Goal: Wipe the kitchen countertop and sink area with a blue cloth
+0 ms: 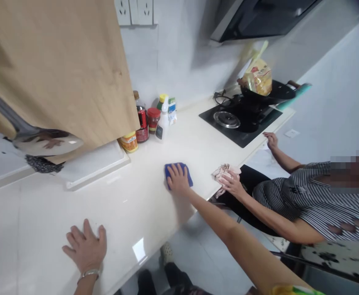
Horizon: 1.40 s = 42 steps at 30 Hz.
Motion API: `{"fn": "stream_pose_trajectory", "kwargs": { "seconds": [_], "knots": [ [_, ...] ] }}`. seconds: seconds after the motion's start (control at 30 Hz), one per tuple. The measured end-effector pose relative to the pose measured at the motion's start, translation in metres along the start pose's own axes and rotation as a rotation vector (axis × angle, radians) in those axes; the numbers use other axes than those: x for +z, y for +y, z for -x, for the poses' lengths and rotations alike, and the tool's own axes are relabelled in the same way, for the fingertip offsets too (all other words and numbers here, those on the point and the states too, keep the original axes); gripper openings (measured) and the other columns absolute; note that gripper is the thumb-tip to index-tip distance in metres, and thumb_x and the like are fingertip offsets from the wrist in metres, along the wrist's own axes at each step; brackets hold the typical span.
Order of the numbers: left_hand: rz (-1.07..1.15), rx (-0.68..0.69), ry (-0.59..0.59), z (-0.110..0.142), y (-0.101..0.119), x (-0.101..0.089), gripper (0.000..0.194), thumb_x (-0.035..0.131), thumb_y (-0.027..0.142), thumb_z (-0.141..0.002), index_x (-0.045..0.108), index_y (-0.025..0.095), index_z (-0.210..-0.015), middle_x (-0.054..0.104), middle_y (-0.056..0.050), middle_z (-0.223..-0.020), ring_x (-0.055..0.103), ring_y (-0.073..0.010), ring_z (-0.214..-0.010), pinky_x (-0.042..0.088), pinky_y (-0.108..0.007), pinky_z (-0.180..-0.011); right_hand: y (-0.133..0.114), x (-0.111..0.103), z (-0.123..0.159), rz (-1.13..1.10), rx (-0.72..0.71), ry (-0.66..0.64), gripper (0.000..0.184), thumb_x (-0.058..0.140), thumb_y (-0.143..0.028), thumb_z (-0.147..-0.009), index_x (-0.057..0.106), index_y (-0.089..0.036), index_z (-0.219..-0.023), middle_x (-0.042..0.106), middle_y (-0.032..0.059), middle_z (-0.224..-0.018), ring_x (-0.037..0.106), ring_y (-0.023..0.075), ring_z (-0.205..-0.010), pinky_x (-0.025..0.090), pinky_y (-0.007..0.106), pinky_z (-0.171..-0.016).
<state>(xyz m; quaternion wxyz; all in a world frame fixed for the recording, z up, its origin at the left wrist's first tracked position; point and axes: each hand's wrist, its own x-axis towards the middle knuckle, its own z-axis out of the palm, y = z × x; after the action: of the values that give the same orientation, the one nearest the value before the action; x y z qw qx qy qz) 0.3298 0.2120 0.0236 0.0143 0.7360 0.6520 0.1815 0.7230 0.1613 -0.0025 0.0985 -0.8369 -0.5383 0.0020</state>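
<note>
My left hand lies open on the white countertop, fingers spread, with nothing in it. A bracelet circles that wrist. Farther along the counter, my right hand holds a folded blue cloth down against the surface, fingers curved over it. Part of the cloth is hidden under the palm. Beyond it, at the front edge, another person's hand presses a crumpled pale pink cloth on the counter.
A person in a striped top is on the right. Against the wall stand a white spray bottle, a red-lidded jar and other containers. Behind is a black cooktop with a wok holding a yellow bag. A ladle hangs at left.
</note>
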Motion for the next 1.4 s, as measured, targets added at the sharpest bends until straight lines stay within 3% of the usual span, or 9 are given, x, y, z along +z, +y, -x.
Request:
{"fn": "stream_pose_trajectory", "kwargs": {
  "seconds": [0.17,0.3,0.43,0.77,0.97,1.2,1.3,1.4],
  "knots": [
    [0.027,0.018,0.031,0.004,-0.003,0.0,0.069,0.033,0.051,-0.095,0.043,0.006,-0.147,0.026,-0.031,-0.159,0.016,-0.0447,-0.151,0.014,-0.074,-0.114,-0.048,-0.009,0.075,-0.101,-0.223,-0.078,0.064,0.04,-0.044,-0.098,0.031,-0.025,-0.159,0.027,0.0072,-0.165,0.014,0.0361,-0.154,0.004,0.065,-0.123],
    [0.013,-0.001,-0.012,0.003,-0.011,0.005,0.069,0.034,0.051,-0.095,0.043,0.007,-0.147,0.026,-0.032,-0.158,0.015,-0.0448,-0.151,0.013,-0.074,-0.114,-0.059,-0.014,0.09,-0.163,-0.433,-0.13,0.064,0.042,-0.046,-0.098,0.032,-0.027,-0.158,0.025,0.0045,-0.166,0.014,0.0341,-0.154,0.005,0.064,-0.124],
    [-0.014,-0.028,-0.026,0.003,-0.01,0.005,0.069,0.032,0.051,-0.096,0.044,0.007,-0.147,0.026,-0.031,-0.159,0.015,-0.044,-0.151,0.014,-0.073,-0.115,-0.047,-0.014,0.051,-0.164,-0.493,-0.149,0.061,0.045,-0.043,-0.096,0.038,-0.028,-0.155,0.032,0.0033,-0.164,0.019,0.0331,-0.153,0.008,0.062,-0.124],
    [-0.046,-0.014,-0.027,0.0,-0.004,0.004,0.069,0.033,0.05,-0.096,0.042,0.007,-0.149,0.023,-0.03,-0.161,0.015,-0.0442,-0.152,0.014,-0.072,-0.116,-0.039,0.011,-0.101,-0.067,-0.299,-0.035,0.058,0.037,-0.042,-0.1,0.038,-0.025,-0.155,0.034,0.0032,-0.163,0.021,0.0314,-0.152,0.007,0.058,-0.124],
    [-0.069,-0.029,-0.048,-0.002,-0.005,0.006,0.068,0.033,0.051,-0.096,0.042,0.008,-0.149,0.024,-0.029,-0.161,0.015,-0.0429,-0.152,0.014,-0.07,-0.118,-0.042,0.027,-0.161,-0.039,-0.223,-0.016,0.058,0.035,-0.042,-0.099,0.037,-0.025,-0.155,0.033,0.0034,-0.163,0.02,0.0318,-0.151,0.006,0.059,-0.124],
    [-0.094,-0.067,-0.067,-0.006,-0.002,0.005,0.07,0.031,0.054,-0.096,0.046,0.007,-0.146,0.028,-0.03,-0.159,0.018,-0.0422,-0.152,0.016,-0.068,-0.118,-0.049,0.03,-0.19,-0.059,-0.164,-0.034,0.059,0.035,-0.041,-0.099,0.037,-0.024,-0.155,0.033,0.004,-0.163,0.022,0.0331,-0.151,0.008,0.06,-0.123],
    [-0.091,-0.063,-0.063,-0.006,0.0,0.004,0.071,0.029,0.055,-0.096,0.045,0.008,-0.147,0.028,-0.029,-0.159,0.019,-0.0421,-0.152,0.017,-0.069,-0.118,-0.051,0.028,-0.181,-0.054,-0.16,-0.037,0.06,0.035,-0.041,-0.1,0.035,-0.023,-0.156,0.032,0.0044,-0.164,0.021,0.0333,-0.151,0.009,0.059,-0.123],
    [-0.093,-0.036,-0.039,-0.006,0.003,0.001,0.072,0.026,0.056,-0.096,0.044,0.009,-0.147,0.029,-0.029,-0.158,0.019,-0.0411,-0.152,0.017,-0.069,-0.117,-0.051,0.025,-0.15,-0.074,-0.229,-0.025,0.059,0.037,-0.041,-0.1,0.036,-0.022,-0.156,0.032,0.0057,-0.163,0.02,0.0336,-0.151,0.008,0.058,-0.124]
  ]
}}
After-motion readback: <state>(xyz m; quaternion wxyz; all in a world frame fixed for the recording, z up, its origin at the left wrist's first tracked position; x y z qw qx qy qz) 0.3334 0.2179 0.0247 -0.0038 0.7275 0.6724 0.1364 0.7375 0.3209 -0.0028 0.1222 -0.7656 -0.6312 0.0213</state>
